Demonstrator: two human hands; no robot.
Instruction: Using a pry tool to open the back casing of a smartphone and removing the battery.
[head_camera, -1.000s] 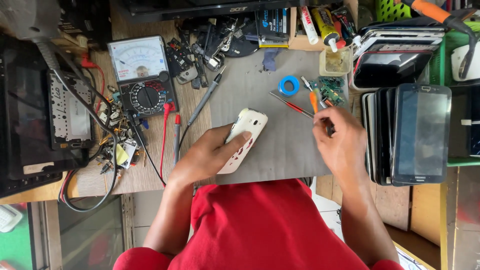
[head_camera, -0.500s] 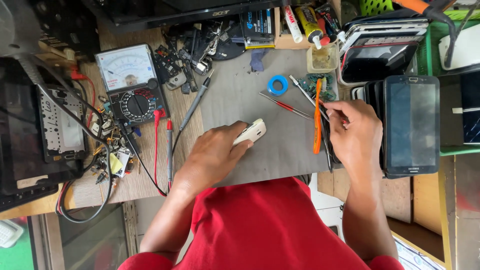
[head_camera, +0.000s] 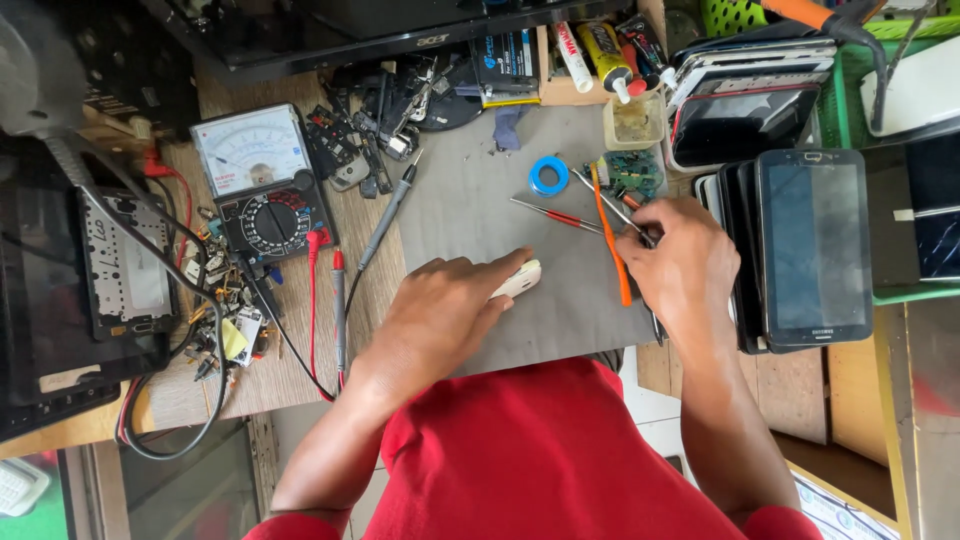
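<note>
White phone (head_camera: 521, 278) under left hand, grey mat, repair bench.

White phone lies flat on the grey mat (head_camera: 470, 200), mostly covered by the left hand (head_camera: 445, 305), whose fingers are spread over it and press it down; only its rounded end shows past the fingertips. Right hand (head_camera: 680, 262) is closed in a narrow pinch on a thin metal tool (head_camera: 608, 207), just beside an orange stick (head_camera: 610, 240) and a red-handled screwdriver (head_camera: 550, 214) lying on the mat. Blue tape ring (head_camera: 548, 176) and small green circuit board (head_camera: 630, 172) sit near the mat's far edge. Meter with dial (head_camera: 262, 180) stands to the left, with its red leads (head_camera: 312, 300) on the wood. Stack of dark tablets (head_camera: 812, 245) lies to the right.
</note>
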